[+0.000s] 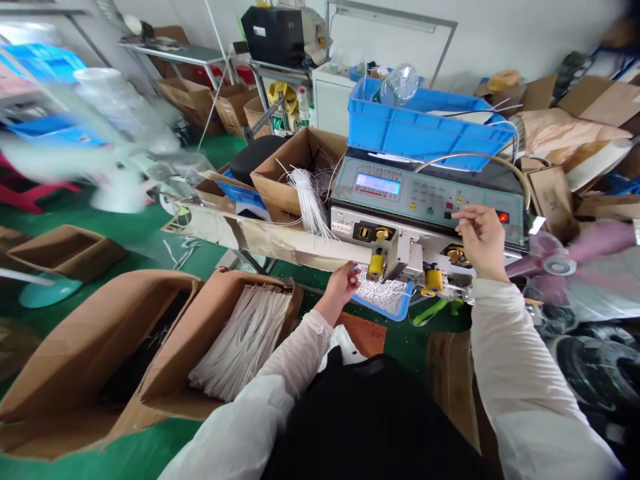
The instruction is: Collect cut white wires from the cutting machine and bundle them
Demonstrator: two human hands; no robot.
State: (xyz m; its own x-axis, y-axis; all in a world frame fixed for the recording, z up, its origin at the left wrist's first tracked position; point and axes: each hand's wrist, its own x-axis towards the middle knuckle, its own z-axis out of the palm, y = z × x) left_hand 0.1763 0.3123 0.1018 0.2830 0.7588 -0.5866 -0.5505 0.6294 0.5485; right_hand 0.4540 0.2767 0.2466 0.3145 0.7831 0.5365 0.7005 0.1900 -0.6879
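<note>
A wire-cutting machine [390, 208] with a lit display [379, 185] and a keypad stands in front of me. My right hand [481, 235] hovers over or touches the right part of its panel, near the dark buttons, fingers stretched to the left and a little apart. Below the machine's left end, my left hand [343, 288] has its fingers curled together beside a yellow knob [375, 264]; what they pinch, if anything, is hidden. Under the machine sits a blue tray [406, 308] of small white bits. White wires [307, 200] hang in a bundle over a cardboard box.
Two open cardboard boxes stand at lower left, one holding white wires [245, 340], the other dark ones [145, 353]. A blue crate [430, 130] rests on the machine. A pink-bladed fan [560, 265] spins at right; another blurred fan [115, 160] is at left.
</note>
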